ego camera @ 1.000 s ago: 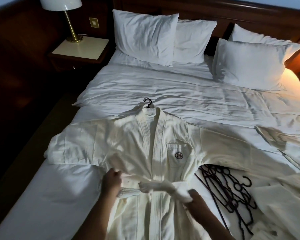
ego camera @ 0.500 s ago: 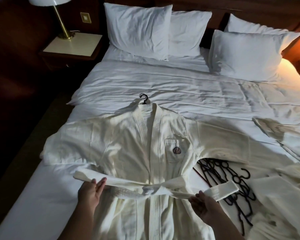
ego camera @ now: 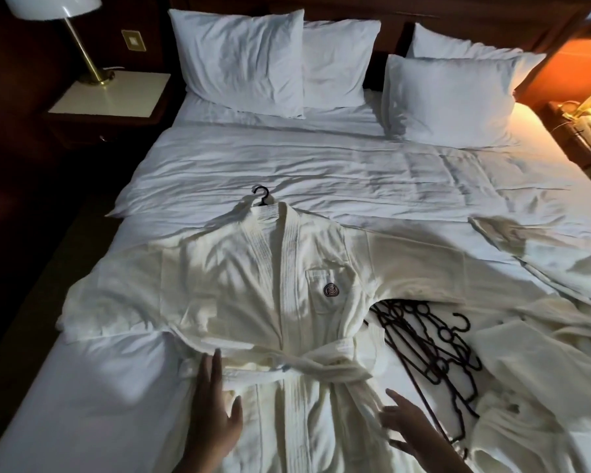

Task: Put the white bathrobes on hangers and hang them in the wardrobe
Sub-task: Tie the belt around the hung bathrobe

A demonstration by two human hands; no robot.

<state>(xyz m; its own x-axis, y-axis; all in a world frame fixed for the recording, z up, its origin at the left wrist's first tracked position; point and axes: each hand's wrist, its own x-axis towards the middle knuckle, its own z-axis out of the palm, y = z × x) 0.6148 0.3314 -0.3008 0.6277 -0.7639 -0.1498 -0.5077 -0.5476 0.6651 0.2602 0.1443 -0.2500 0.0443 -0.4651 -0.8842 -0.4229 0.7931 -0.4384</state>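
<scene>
Bathrobe (ego camera: 253,285) lies face up across the near half of the bed (ego camera: 321,165), sleeves spread wide toward both of the bed's long edges. Its collar points to the middle of the bed, where the black hook of a hanger (ego camera: 261,195) pokes out. The belt (ego camera: 321,361) is knotted at the waist.

The left hand (ego camera: 215,414) rests flat on the robe's waist edge, fingers straight and together. The right hand (ego camera: 406,425) is spread loosely over the skirt just below the belt's loose end, holding nothing; whether it touches the cloth I cannot tell.

A pile of black hangers (ego camera: 434,346) sits on the bed's lamp-lit side, its top tucked under one sleeve. More white robe cloth (ego camera: 543,387) is heaped at the bed's near corner on that side.

Lifting looks like the risky part. The sleeve over the pile could catch a hook and drag hangers along. The heavy cloth could also slide off one hanger shoulder if the robe is raised unevenly, and a loose knot may let the front fall open.

A round dark badge (ego camera: 330,290) with wavy lines marks the chest pocket. No writing on it can be read.
</scene>
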